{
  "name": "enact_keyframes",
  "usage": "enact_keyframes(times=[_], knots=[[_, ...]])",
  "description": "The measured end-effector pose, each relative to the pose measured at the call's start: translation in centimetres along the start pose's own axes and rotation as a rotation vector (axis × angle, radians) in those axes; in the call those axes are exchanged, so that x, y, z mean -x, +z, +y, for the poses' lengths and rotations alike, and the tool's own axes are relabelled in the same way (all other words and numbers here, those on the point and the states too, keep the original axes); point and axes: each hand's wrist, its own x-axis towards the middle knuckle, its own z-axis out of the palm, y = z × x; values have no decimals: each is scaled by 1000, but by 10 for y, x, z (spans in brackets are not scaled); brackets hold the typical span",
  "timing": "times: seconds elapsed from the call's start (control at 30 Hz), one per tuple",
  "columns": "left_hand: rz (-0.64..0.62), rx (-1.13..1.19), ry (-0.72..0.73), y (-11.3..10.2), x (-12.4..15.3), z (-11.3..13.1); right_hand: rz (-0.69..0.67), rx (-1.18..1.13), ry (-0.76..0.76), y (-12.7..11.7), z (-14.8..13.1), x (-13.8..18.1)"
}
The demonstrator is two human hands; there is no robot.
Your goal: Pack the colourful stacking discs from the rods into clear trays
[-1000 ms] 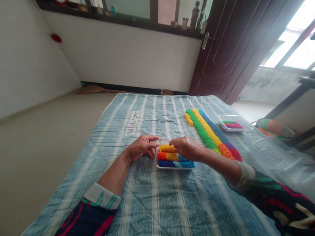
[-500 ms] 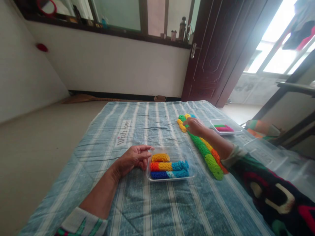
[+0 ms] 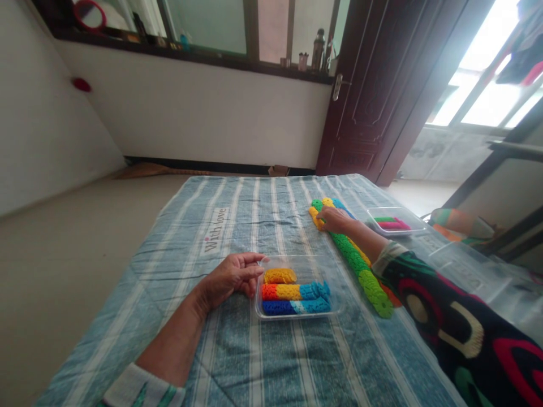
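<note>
A clear plastic tray (image 3: 335, 282) lies on a blue striped quilt (image 3: 263, 350) and holds short rows of yellow, red and blue bumpy pieces. My left hand (image 3: 232, 275) rests at the tray's left rim, fingers curled against it. My right hand (image 3: 334, 218) reaches to the far end of long green, yellow and blue bumpy strips (image 3: 355, 261). Its fingers are closed on a short yellow strip (image 3: 314, 215) lying beside them.
A second clear tray (image 3: 413, 226) with green and pink pieces sits at the right. Clear plastic sheeting (image 3: 475, 271) covers the quilt's right side. A dark wooden door (image 3: 382, 85) stands behind, with a window ledge holding bottles.
My right hand left the near tray and reached out to the far end of the long strips, settling on the short yellow strip. My left hand stayed at the tray's rim.
</note>
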Motion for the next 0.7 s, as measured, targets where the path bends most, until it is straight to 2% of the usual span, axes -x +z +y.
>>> enact_keyframes(times=[0.33,0.7], knots=[[8,4,8,2,1,0,-26,35,-57,-4,2,-10],[3,-2,6,1,0,1,-46,80,-95,-12,-11,-8]])
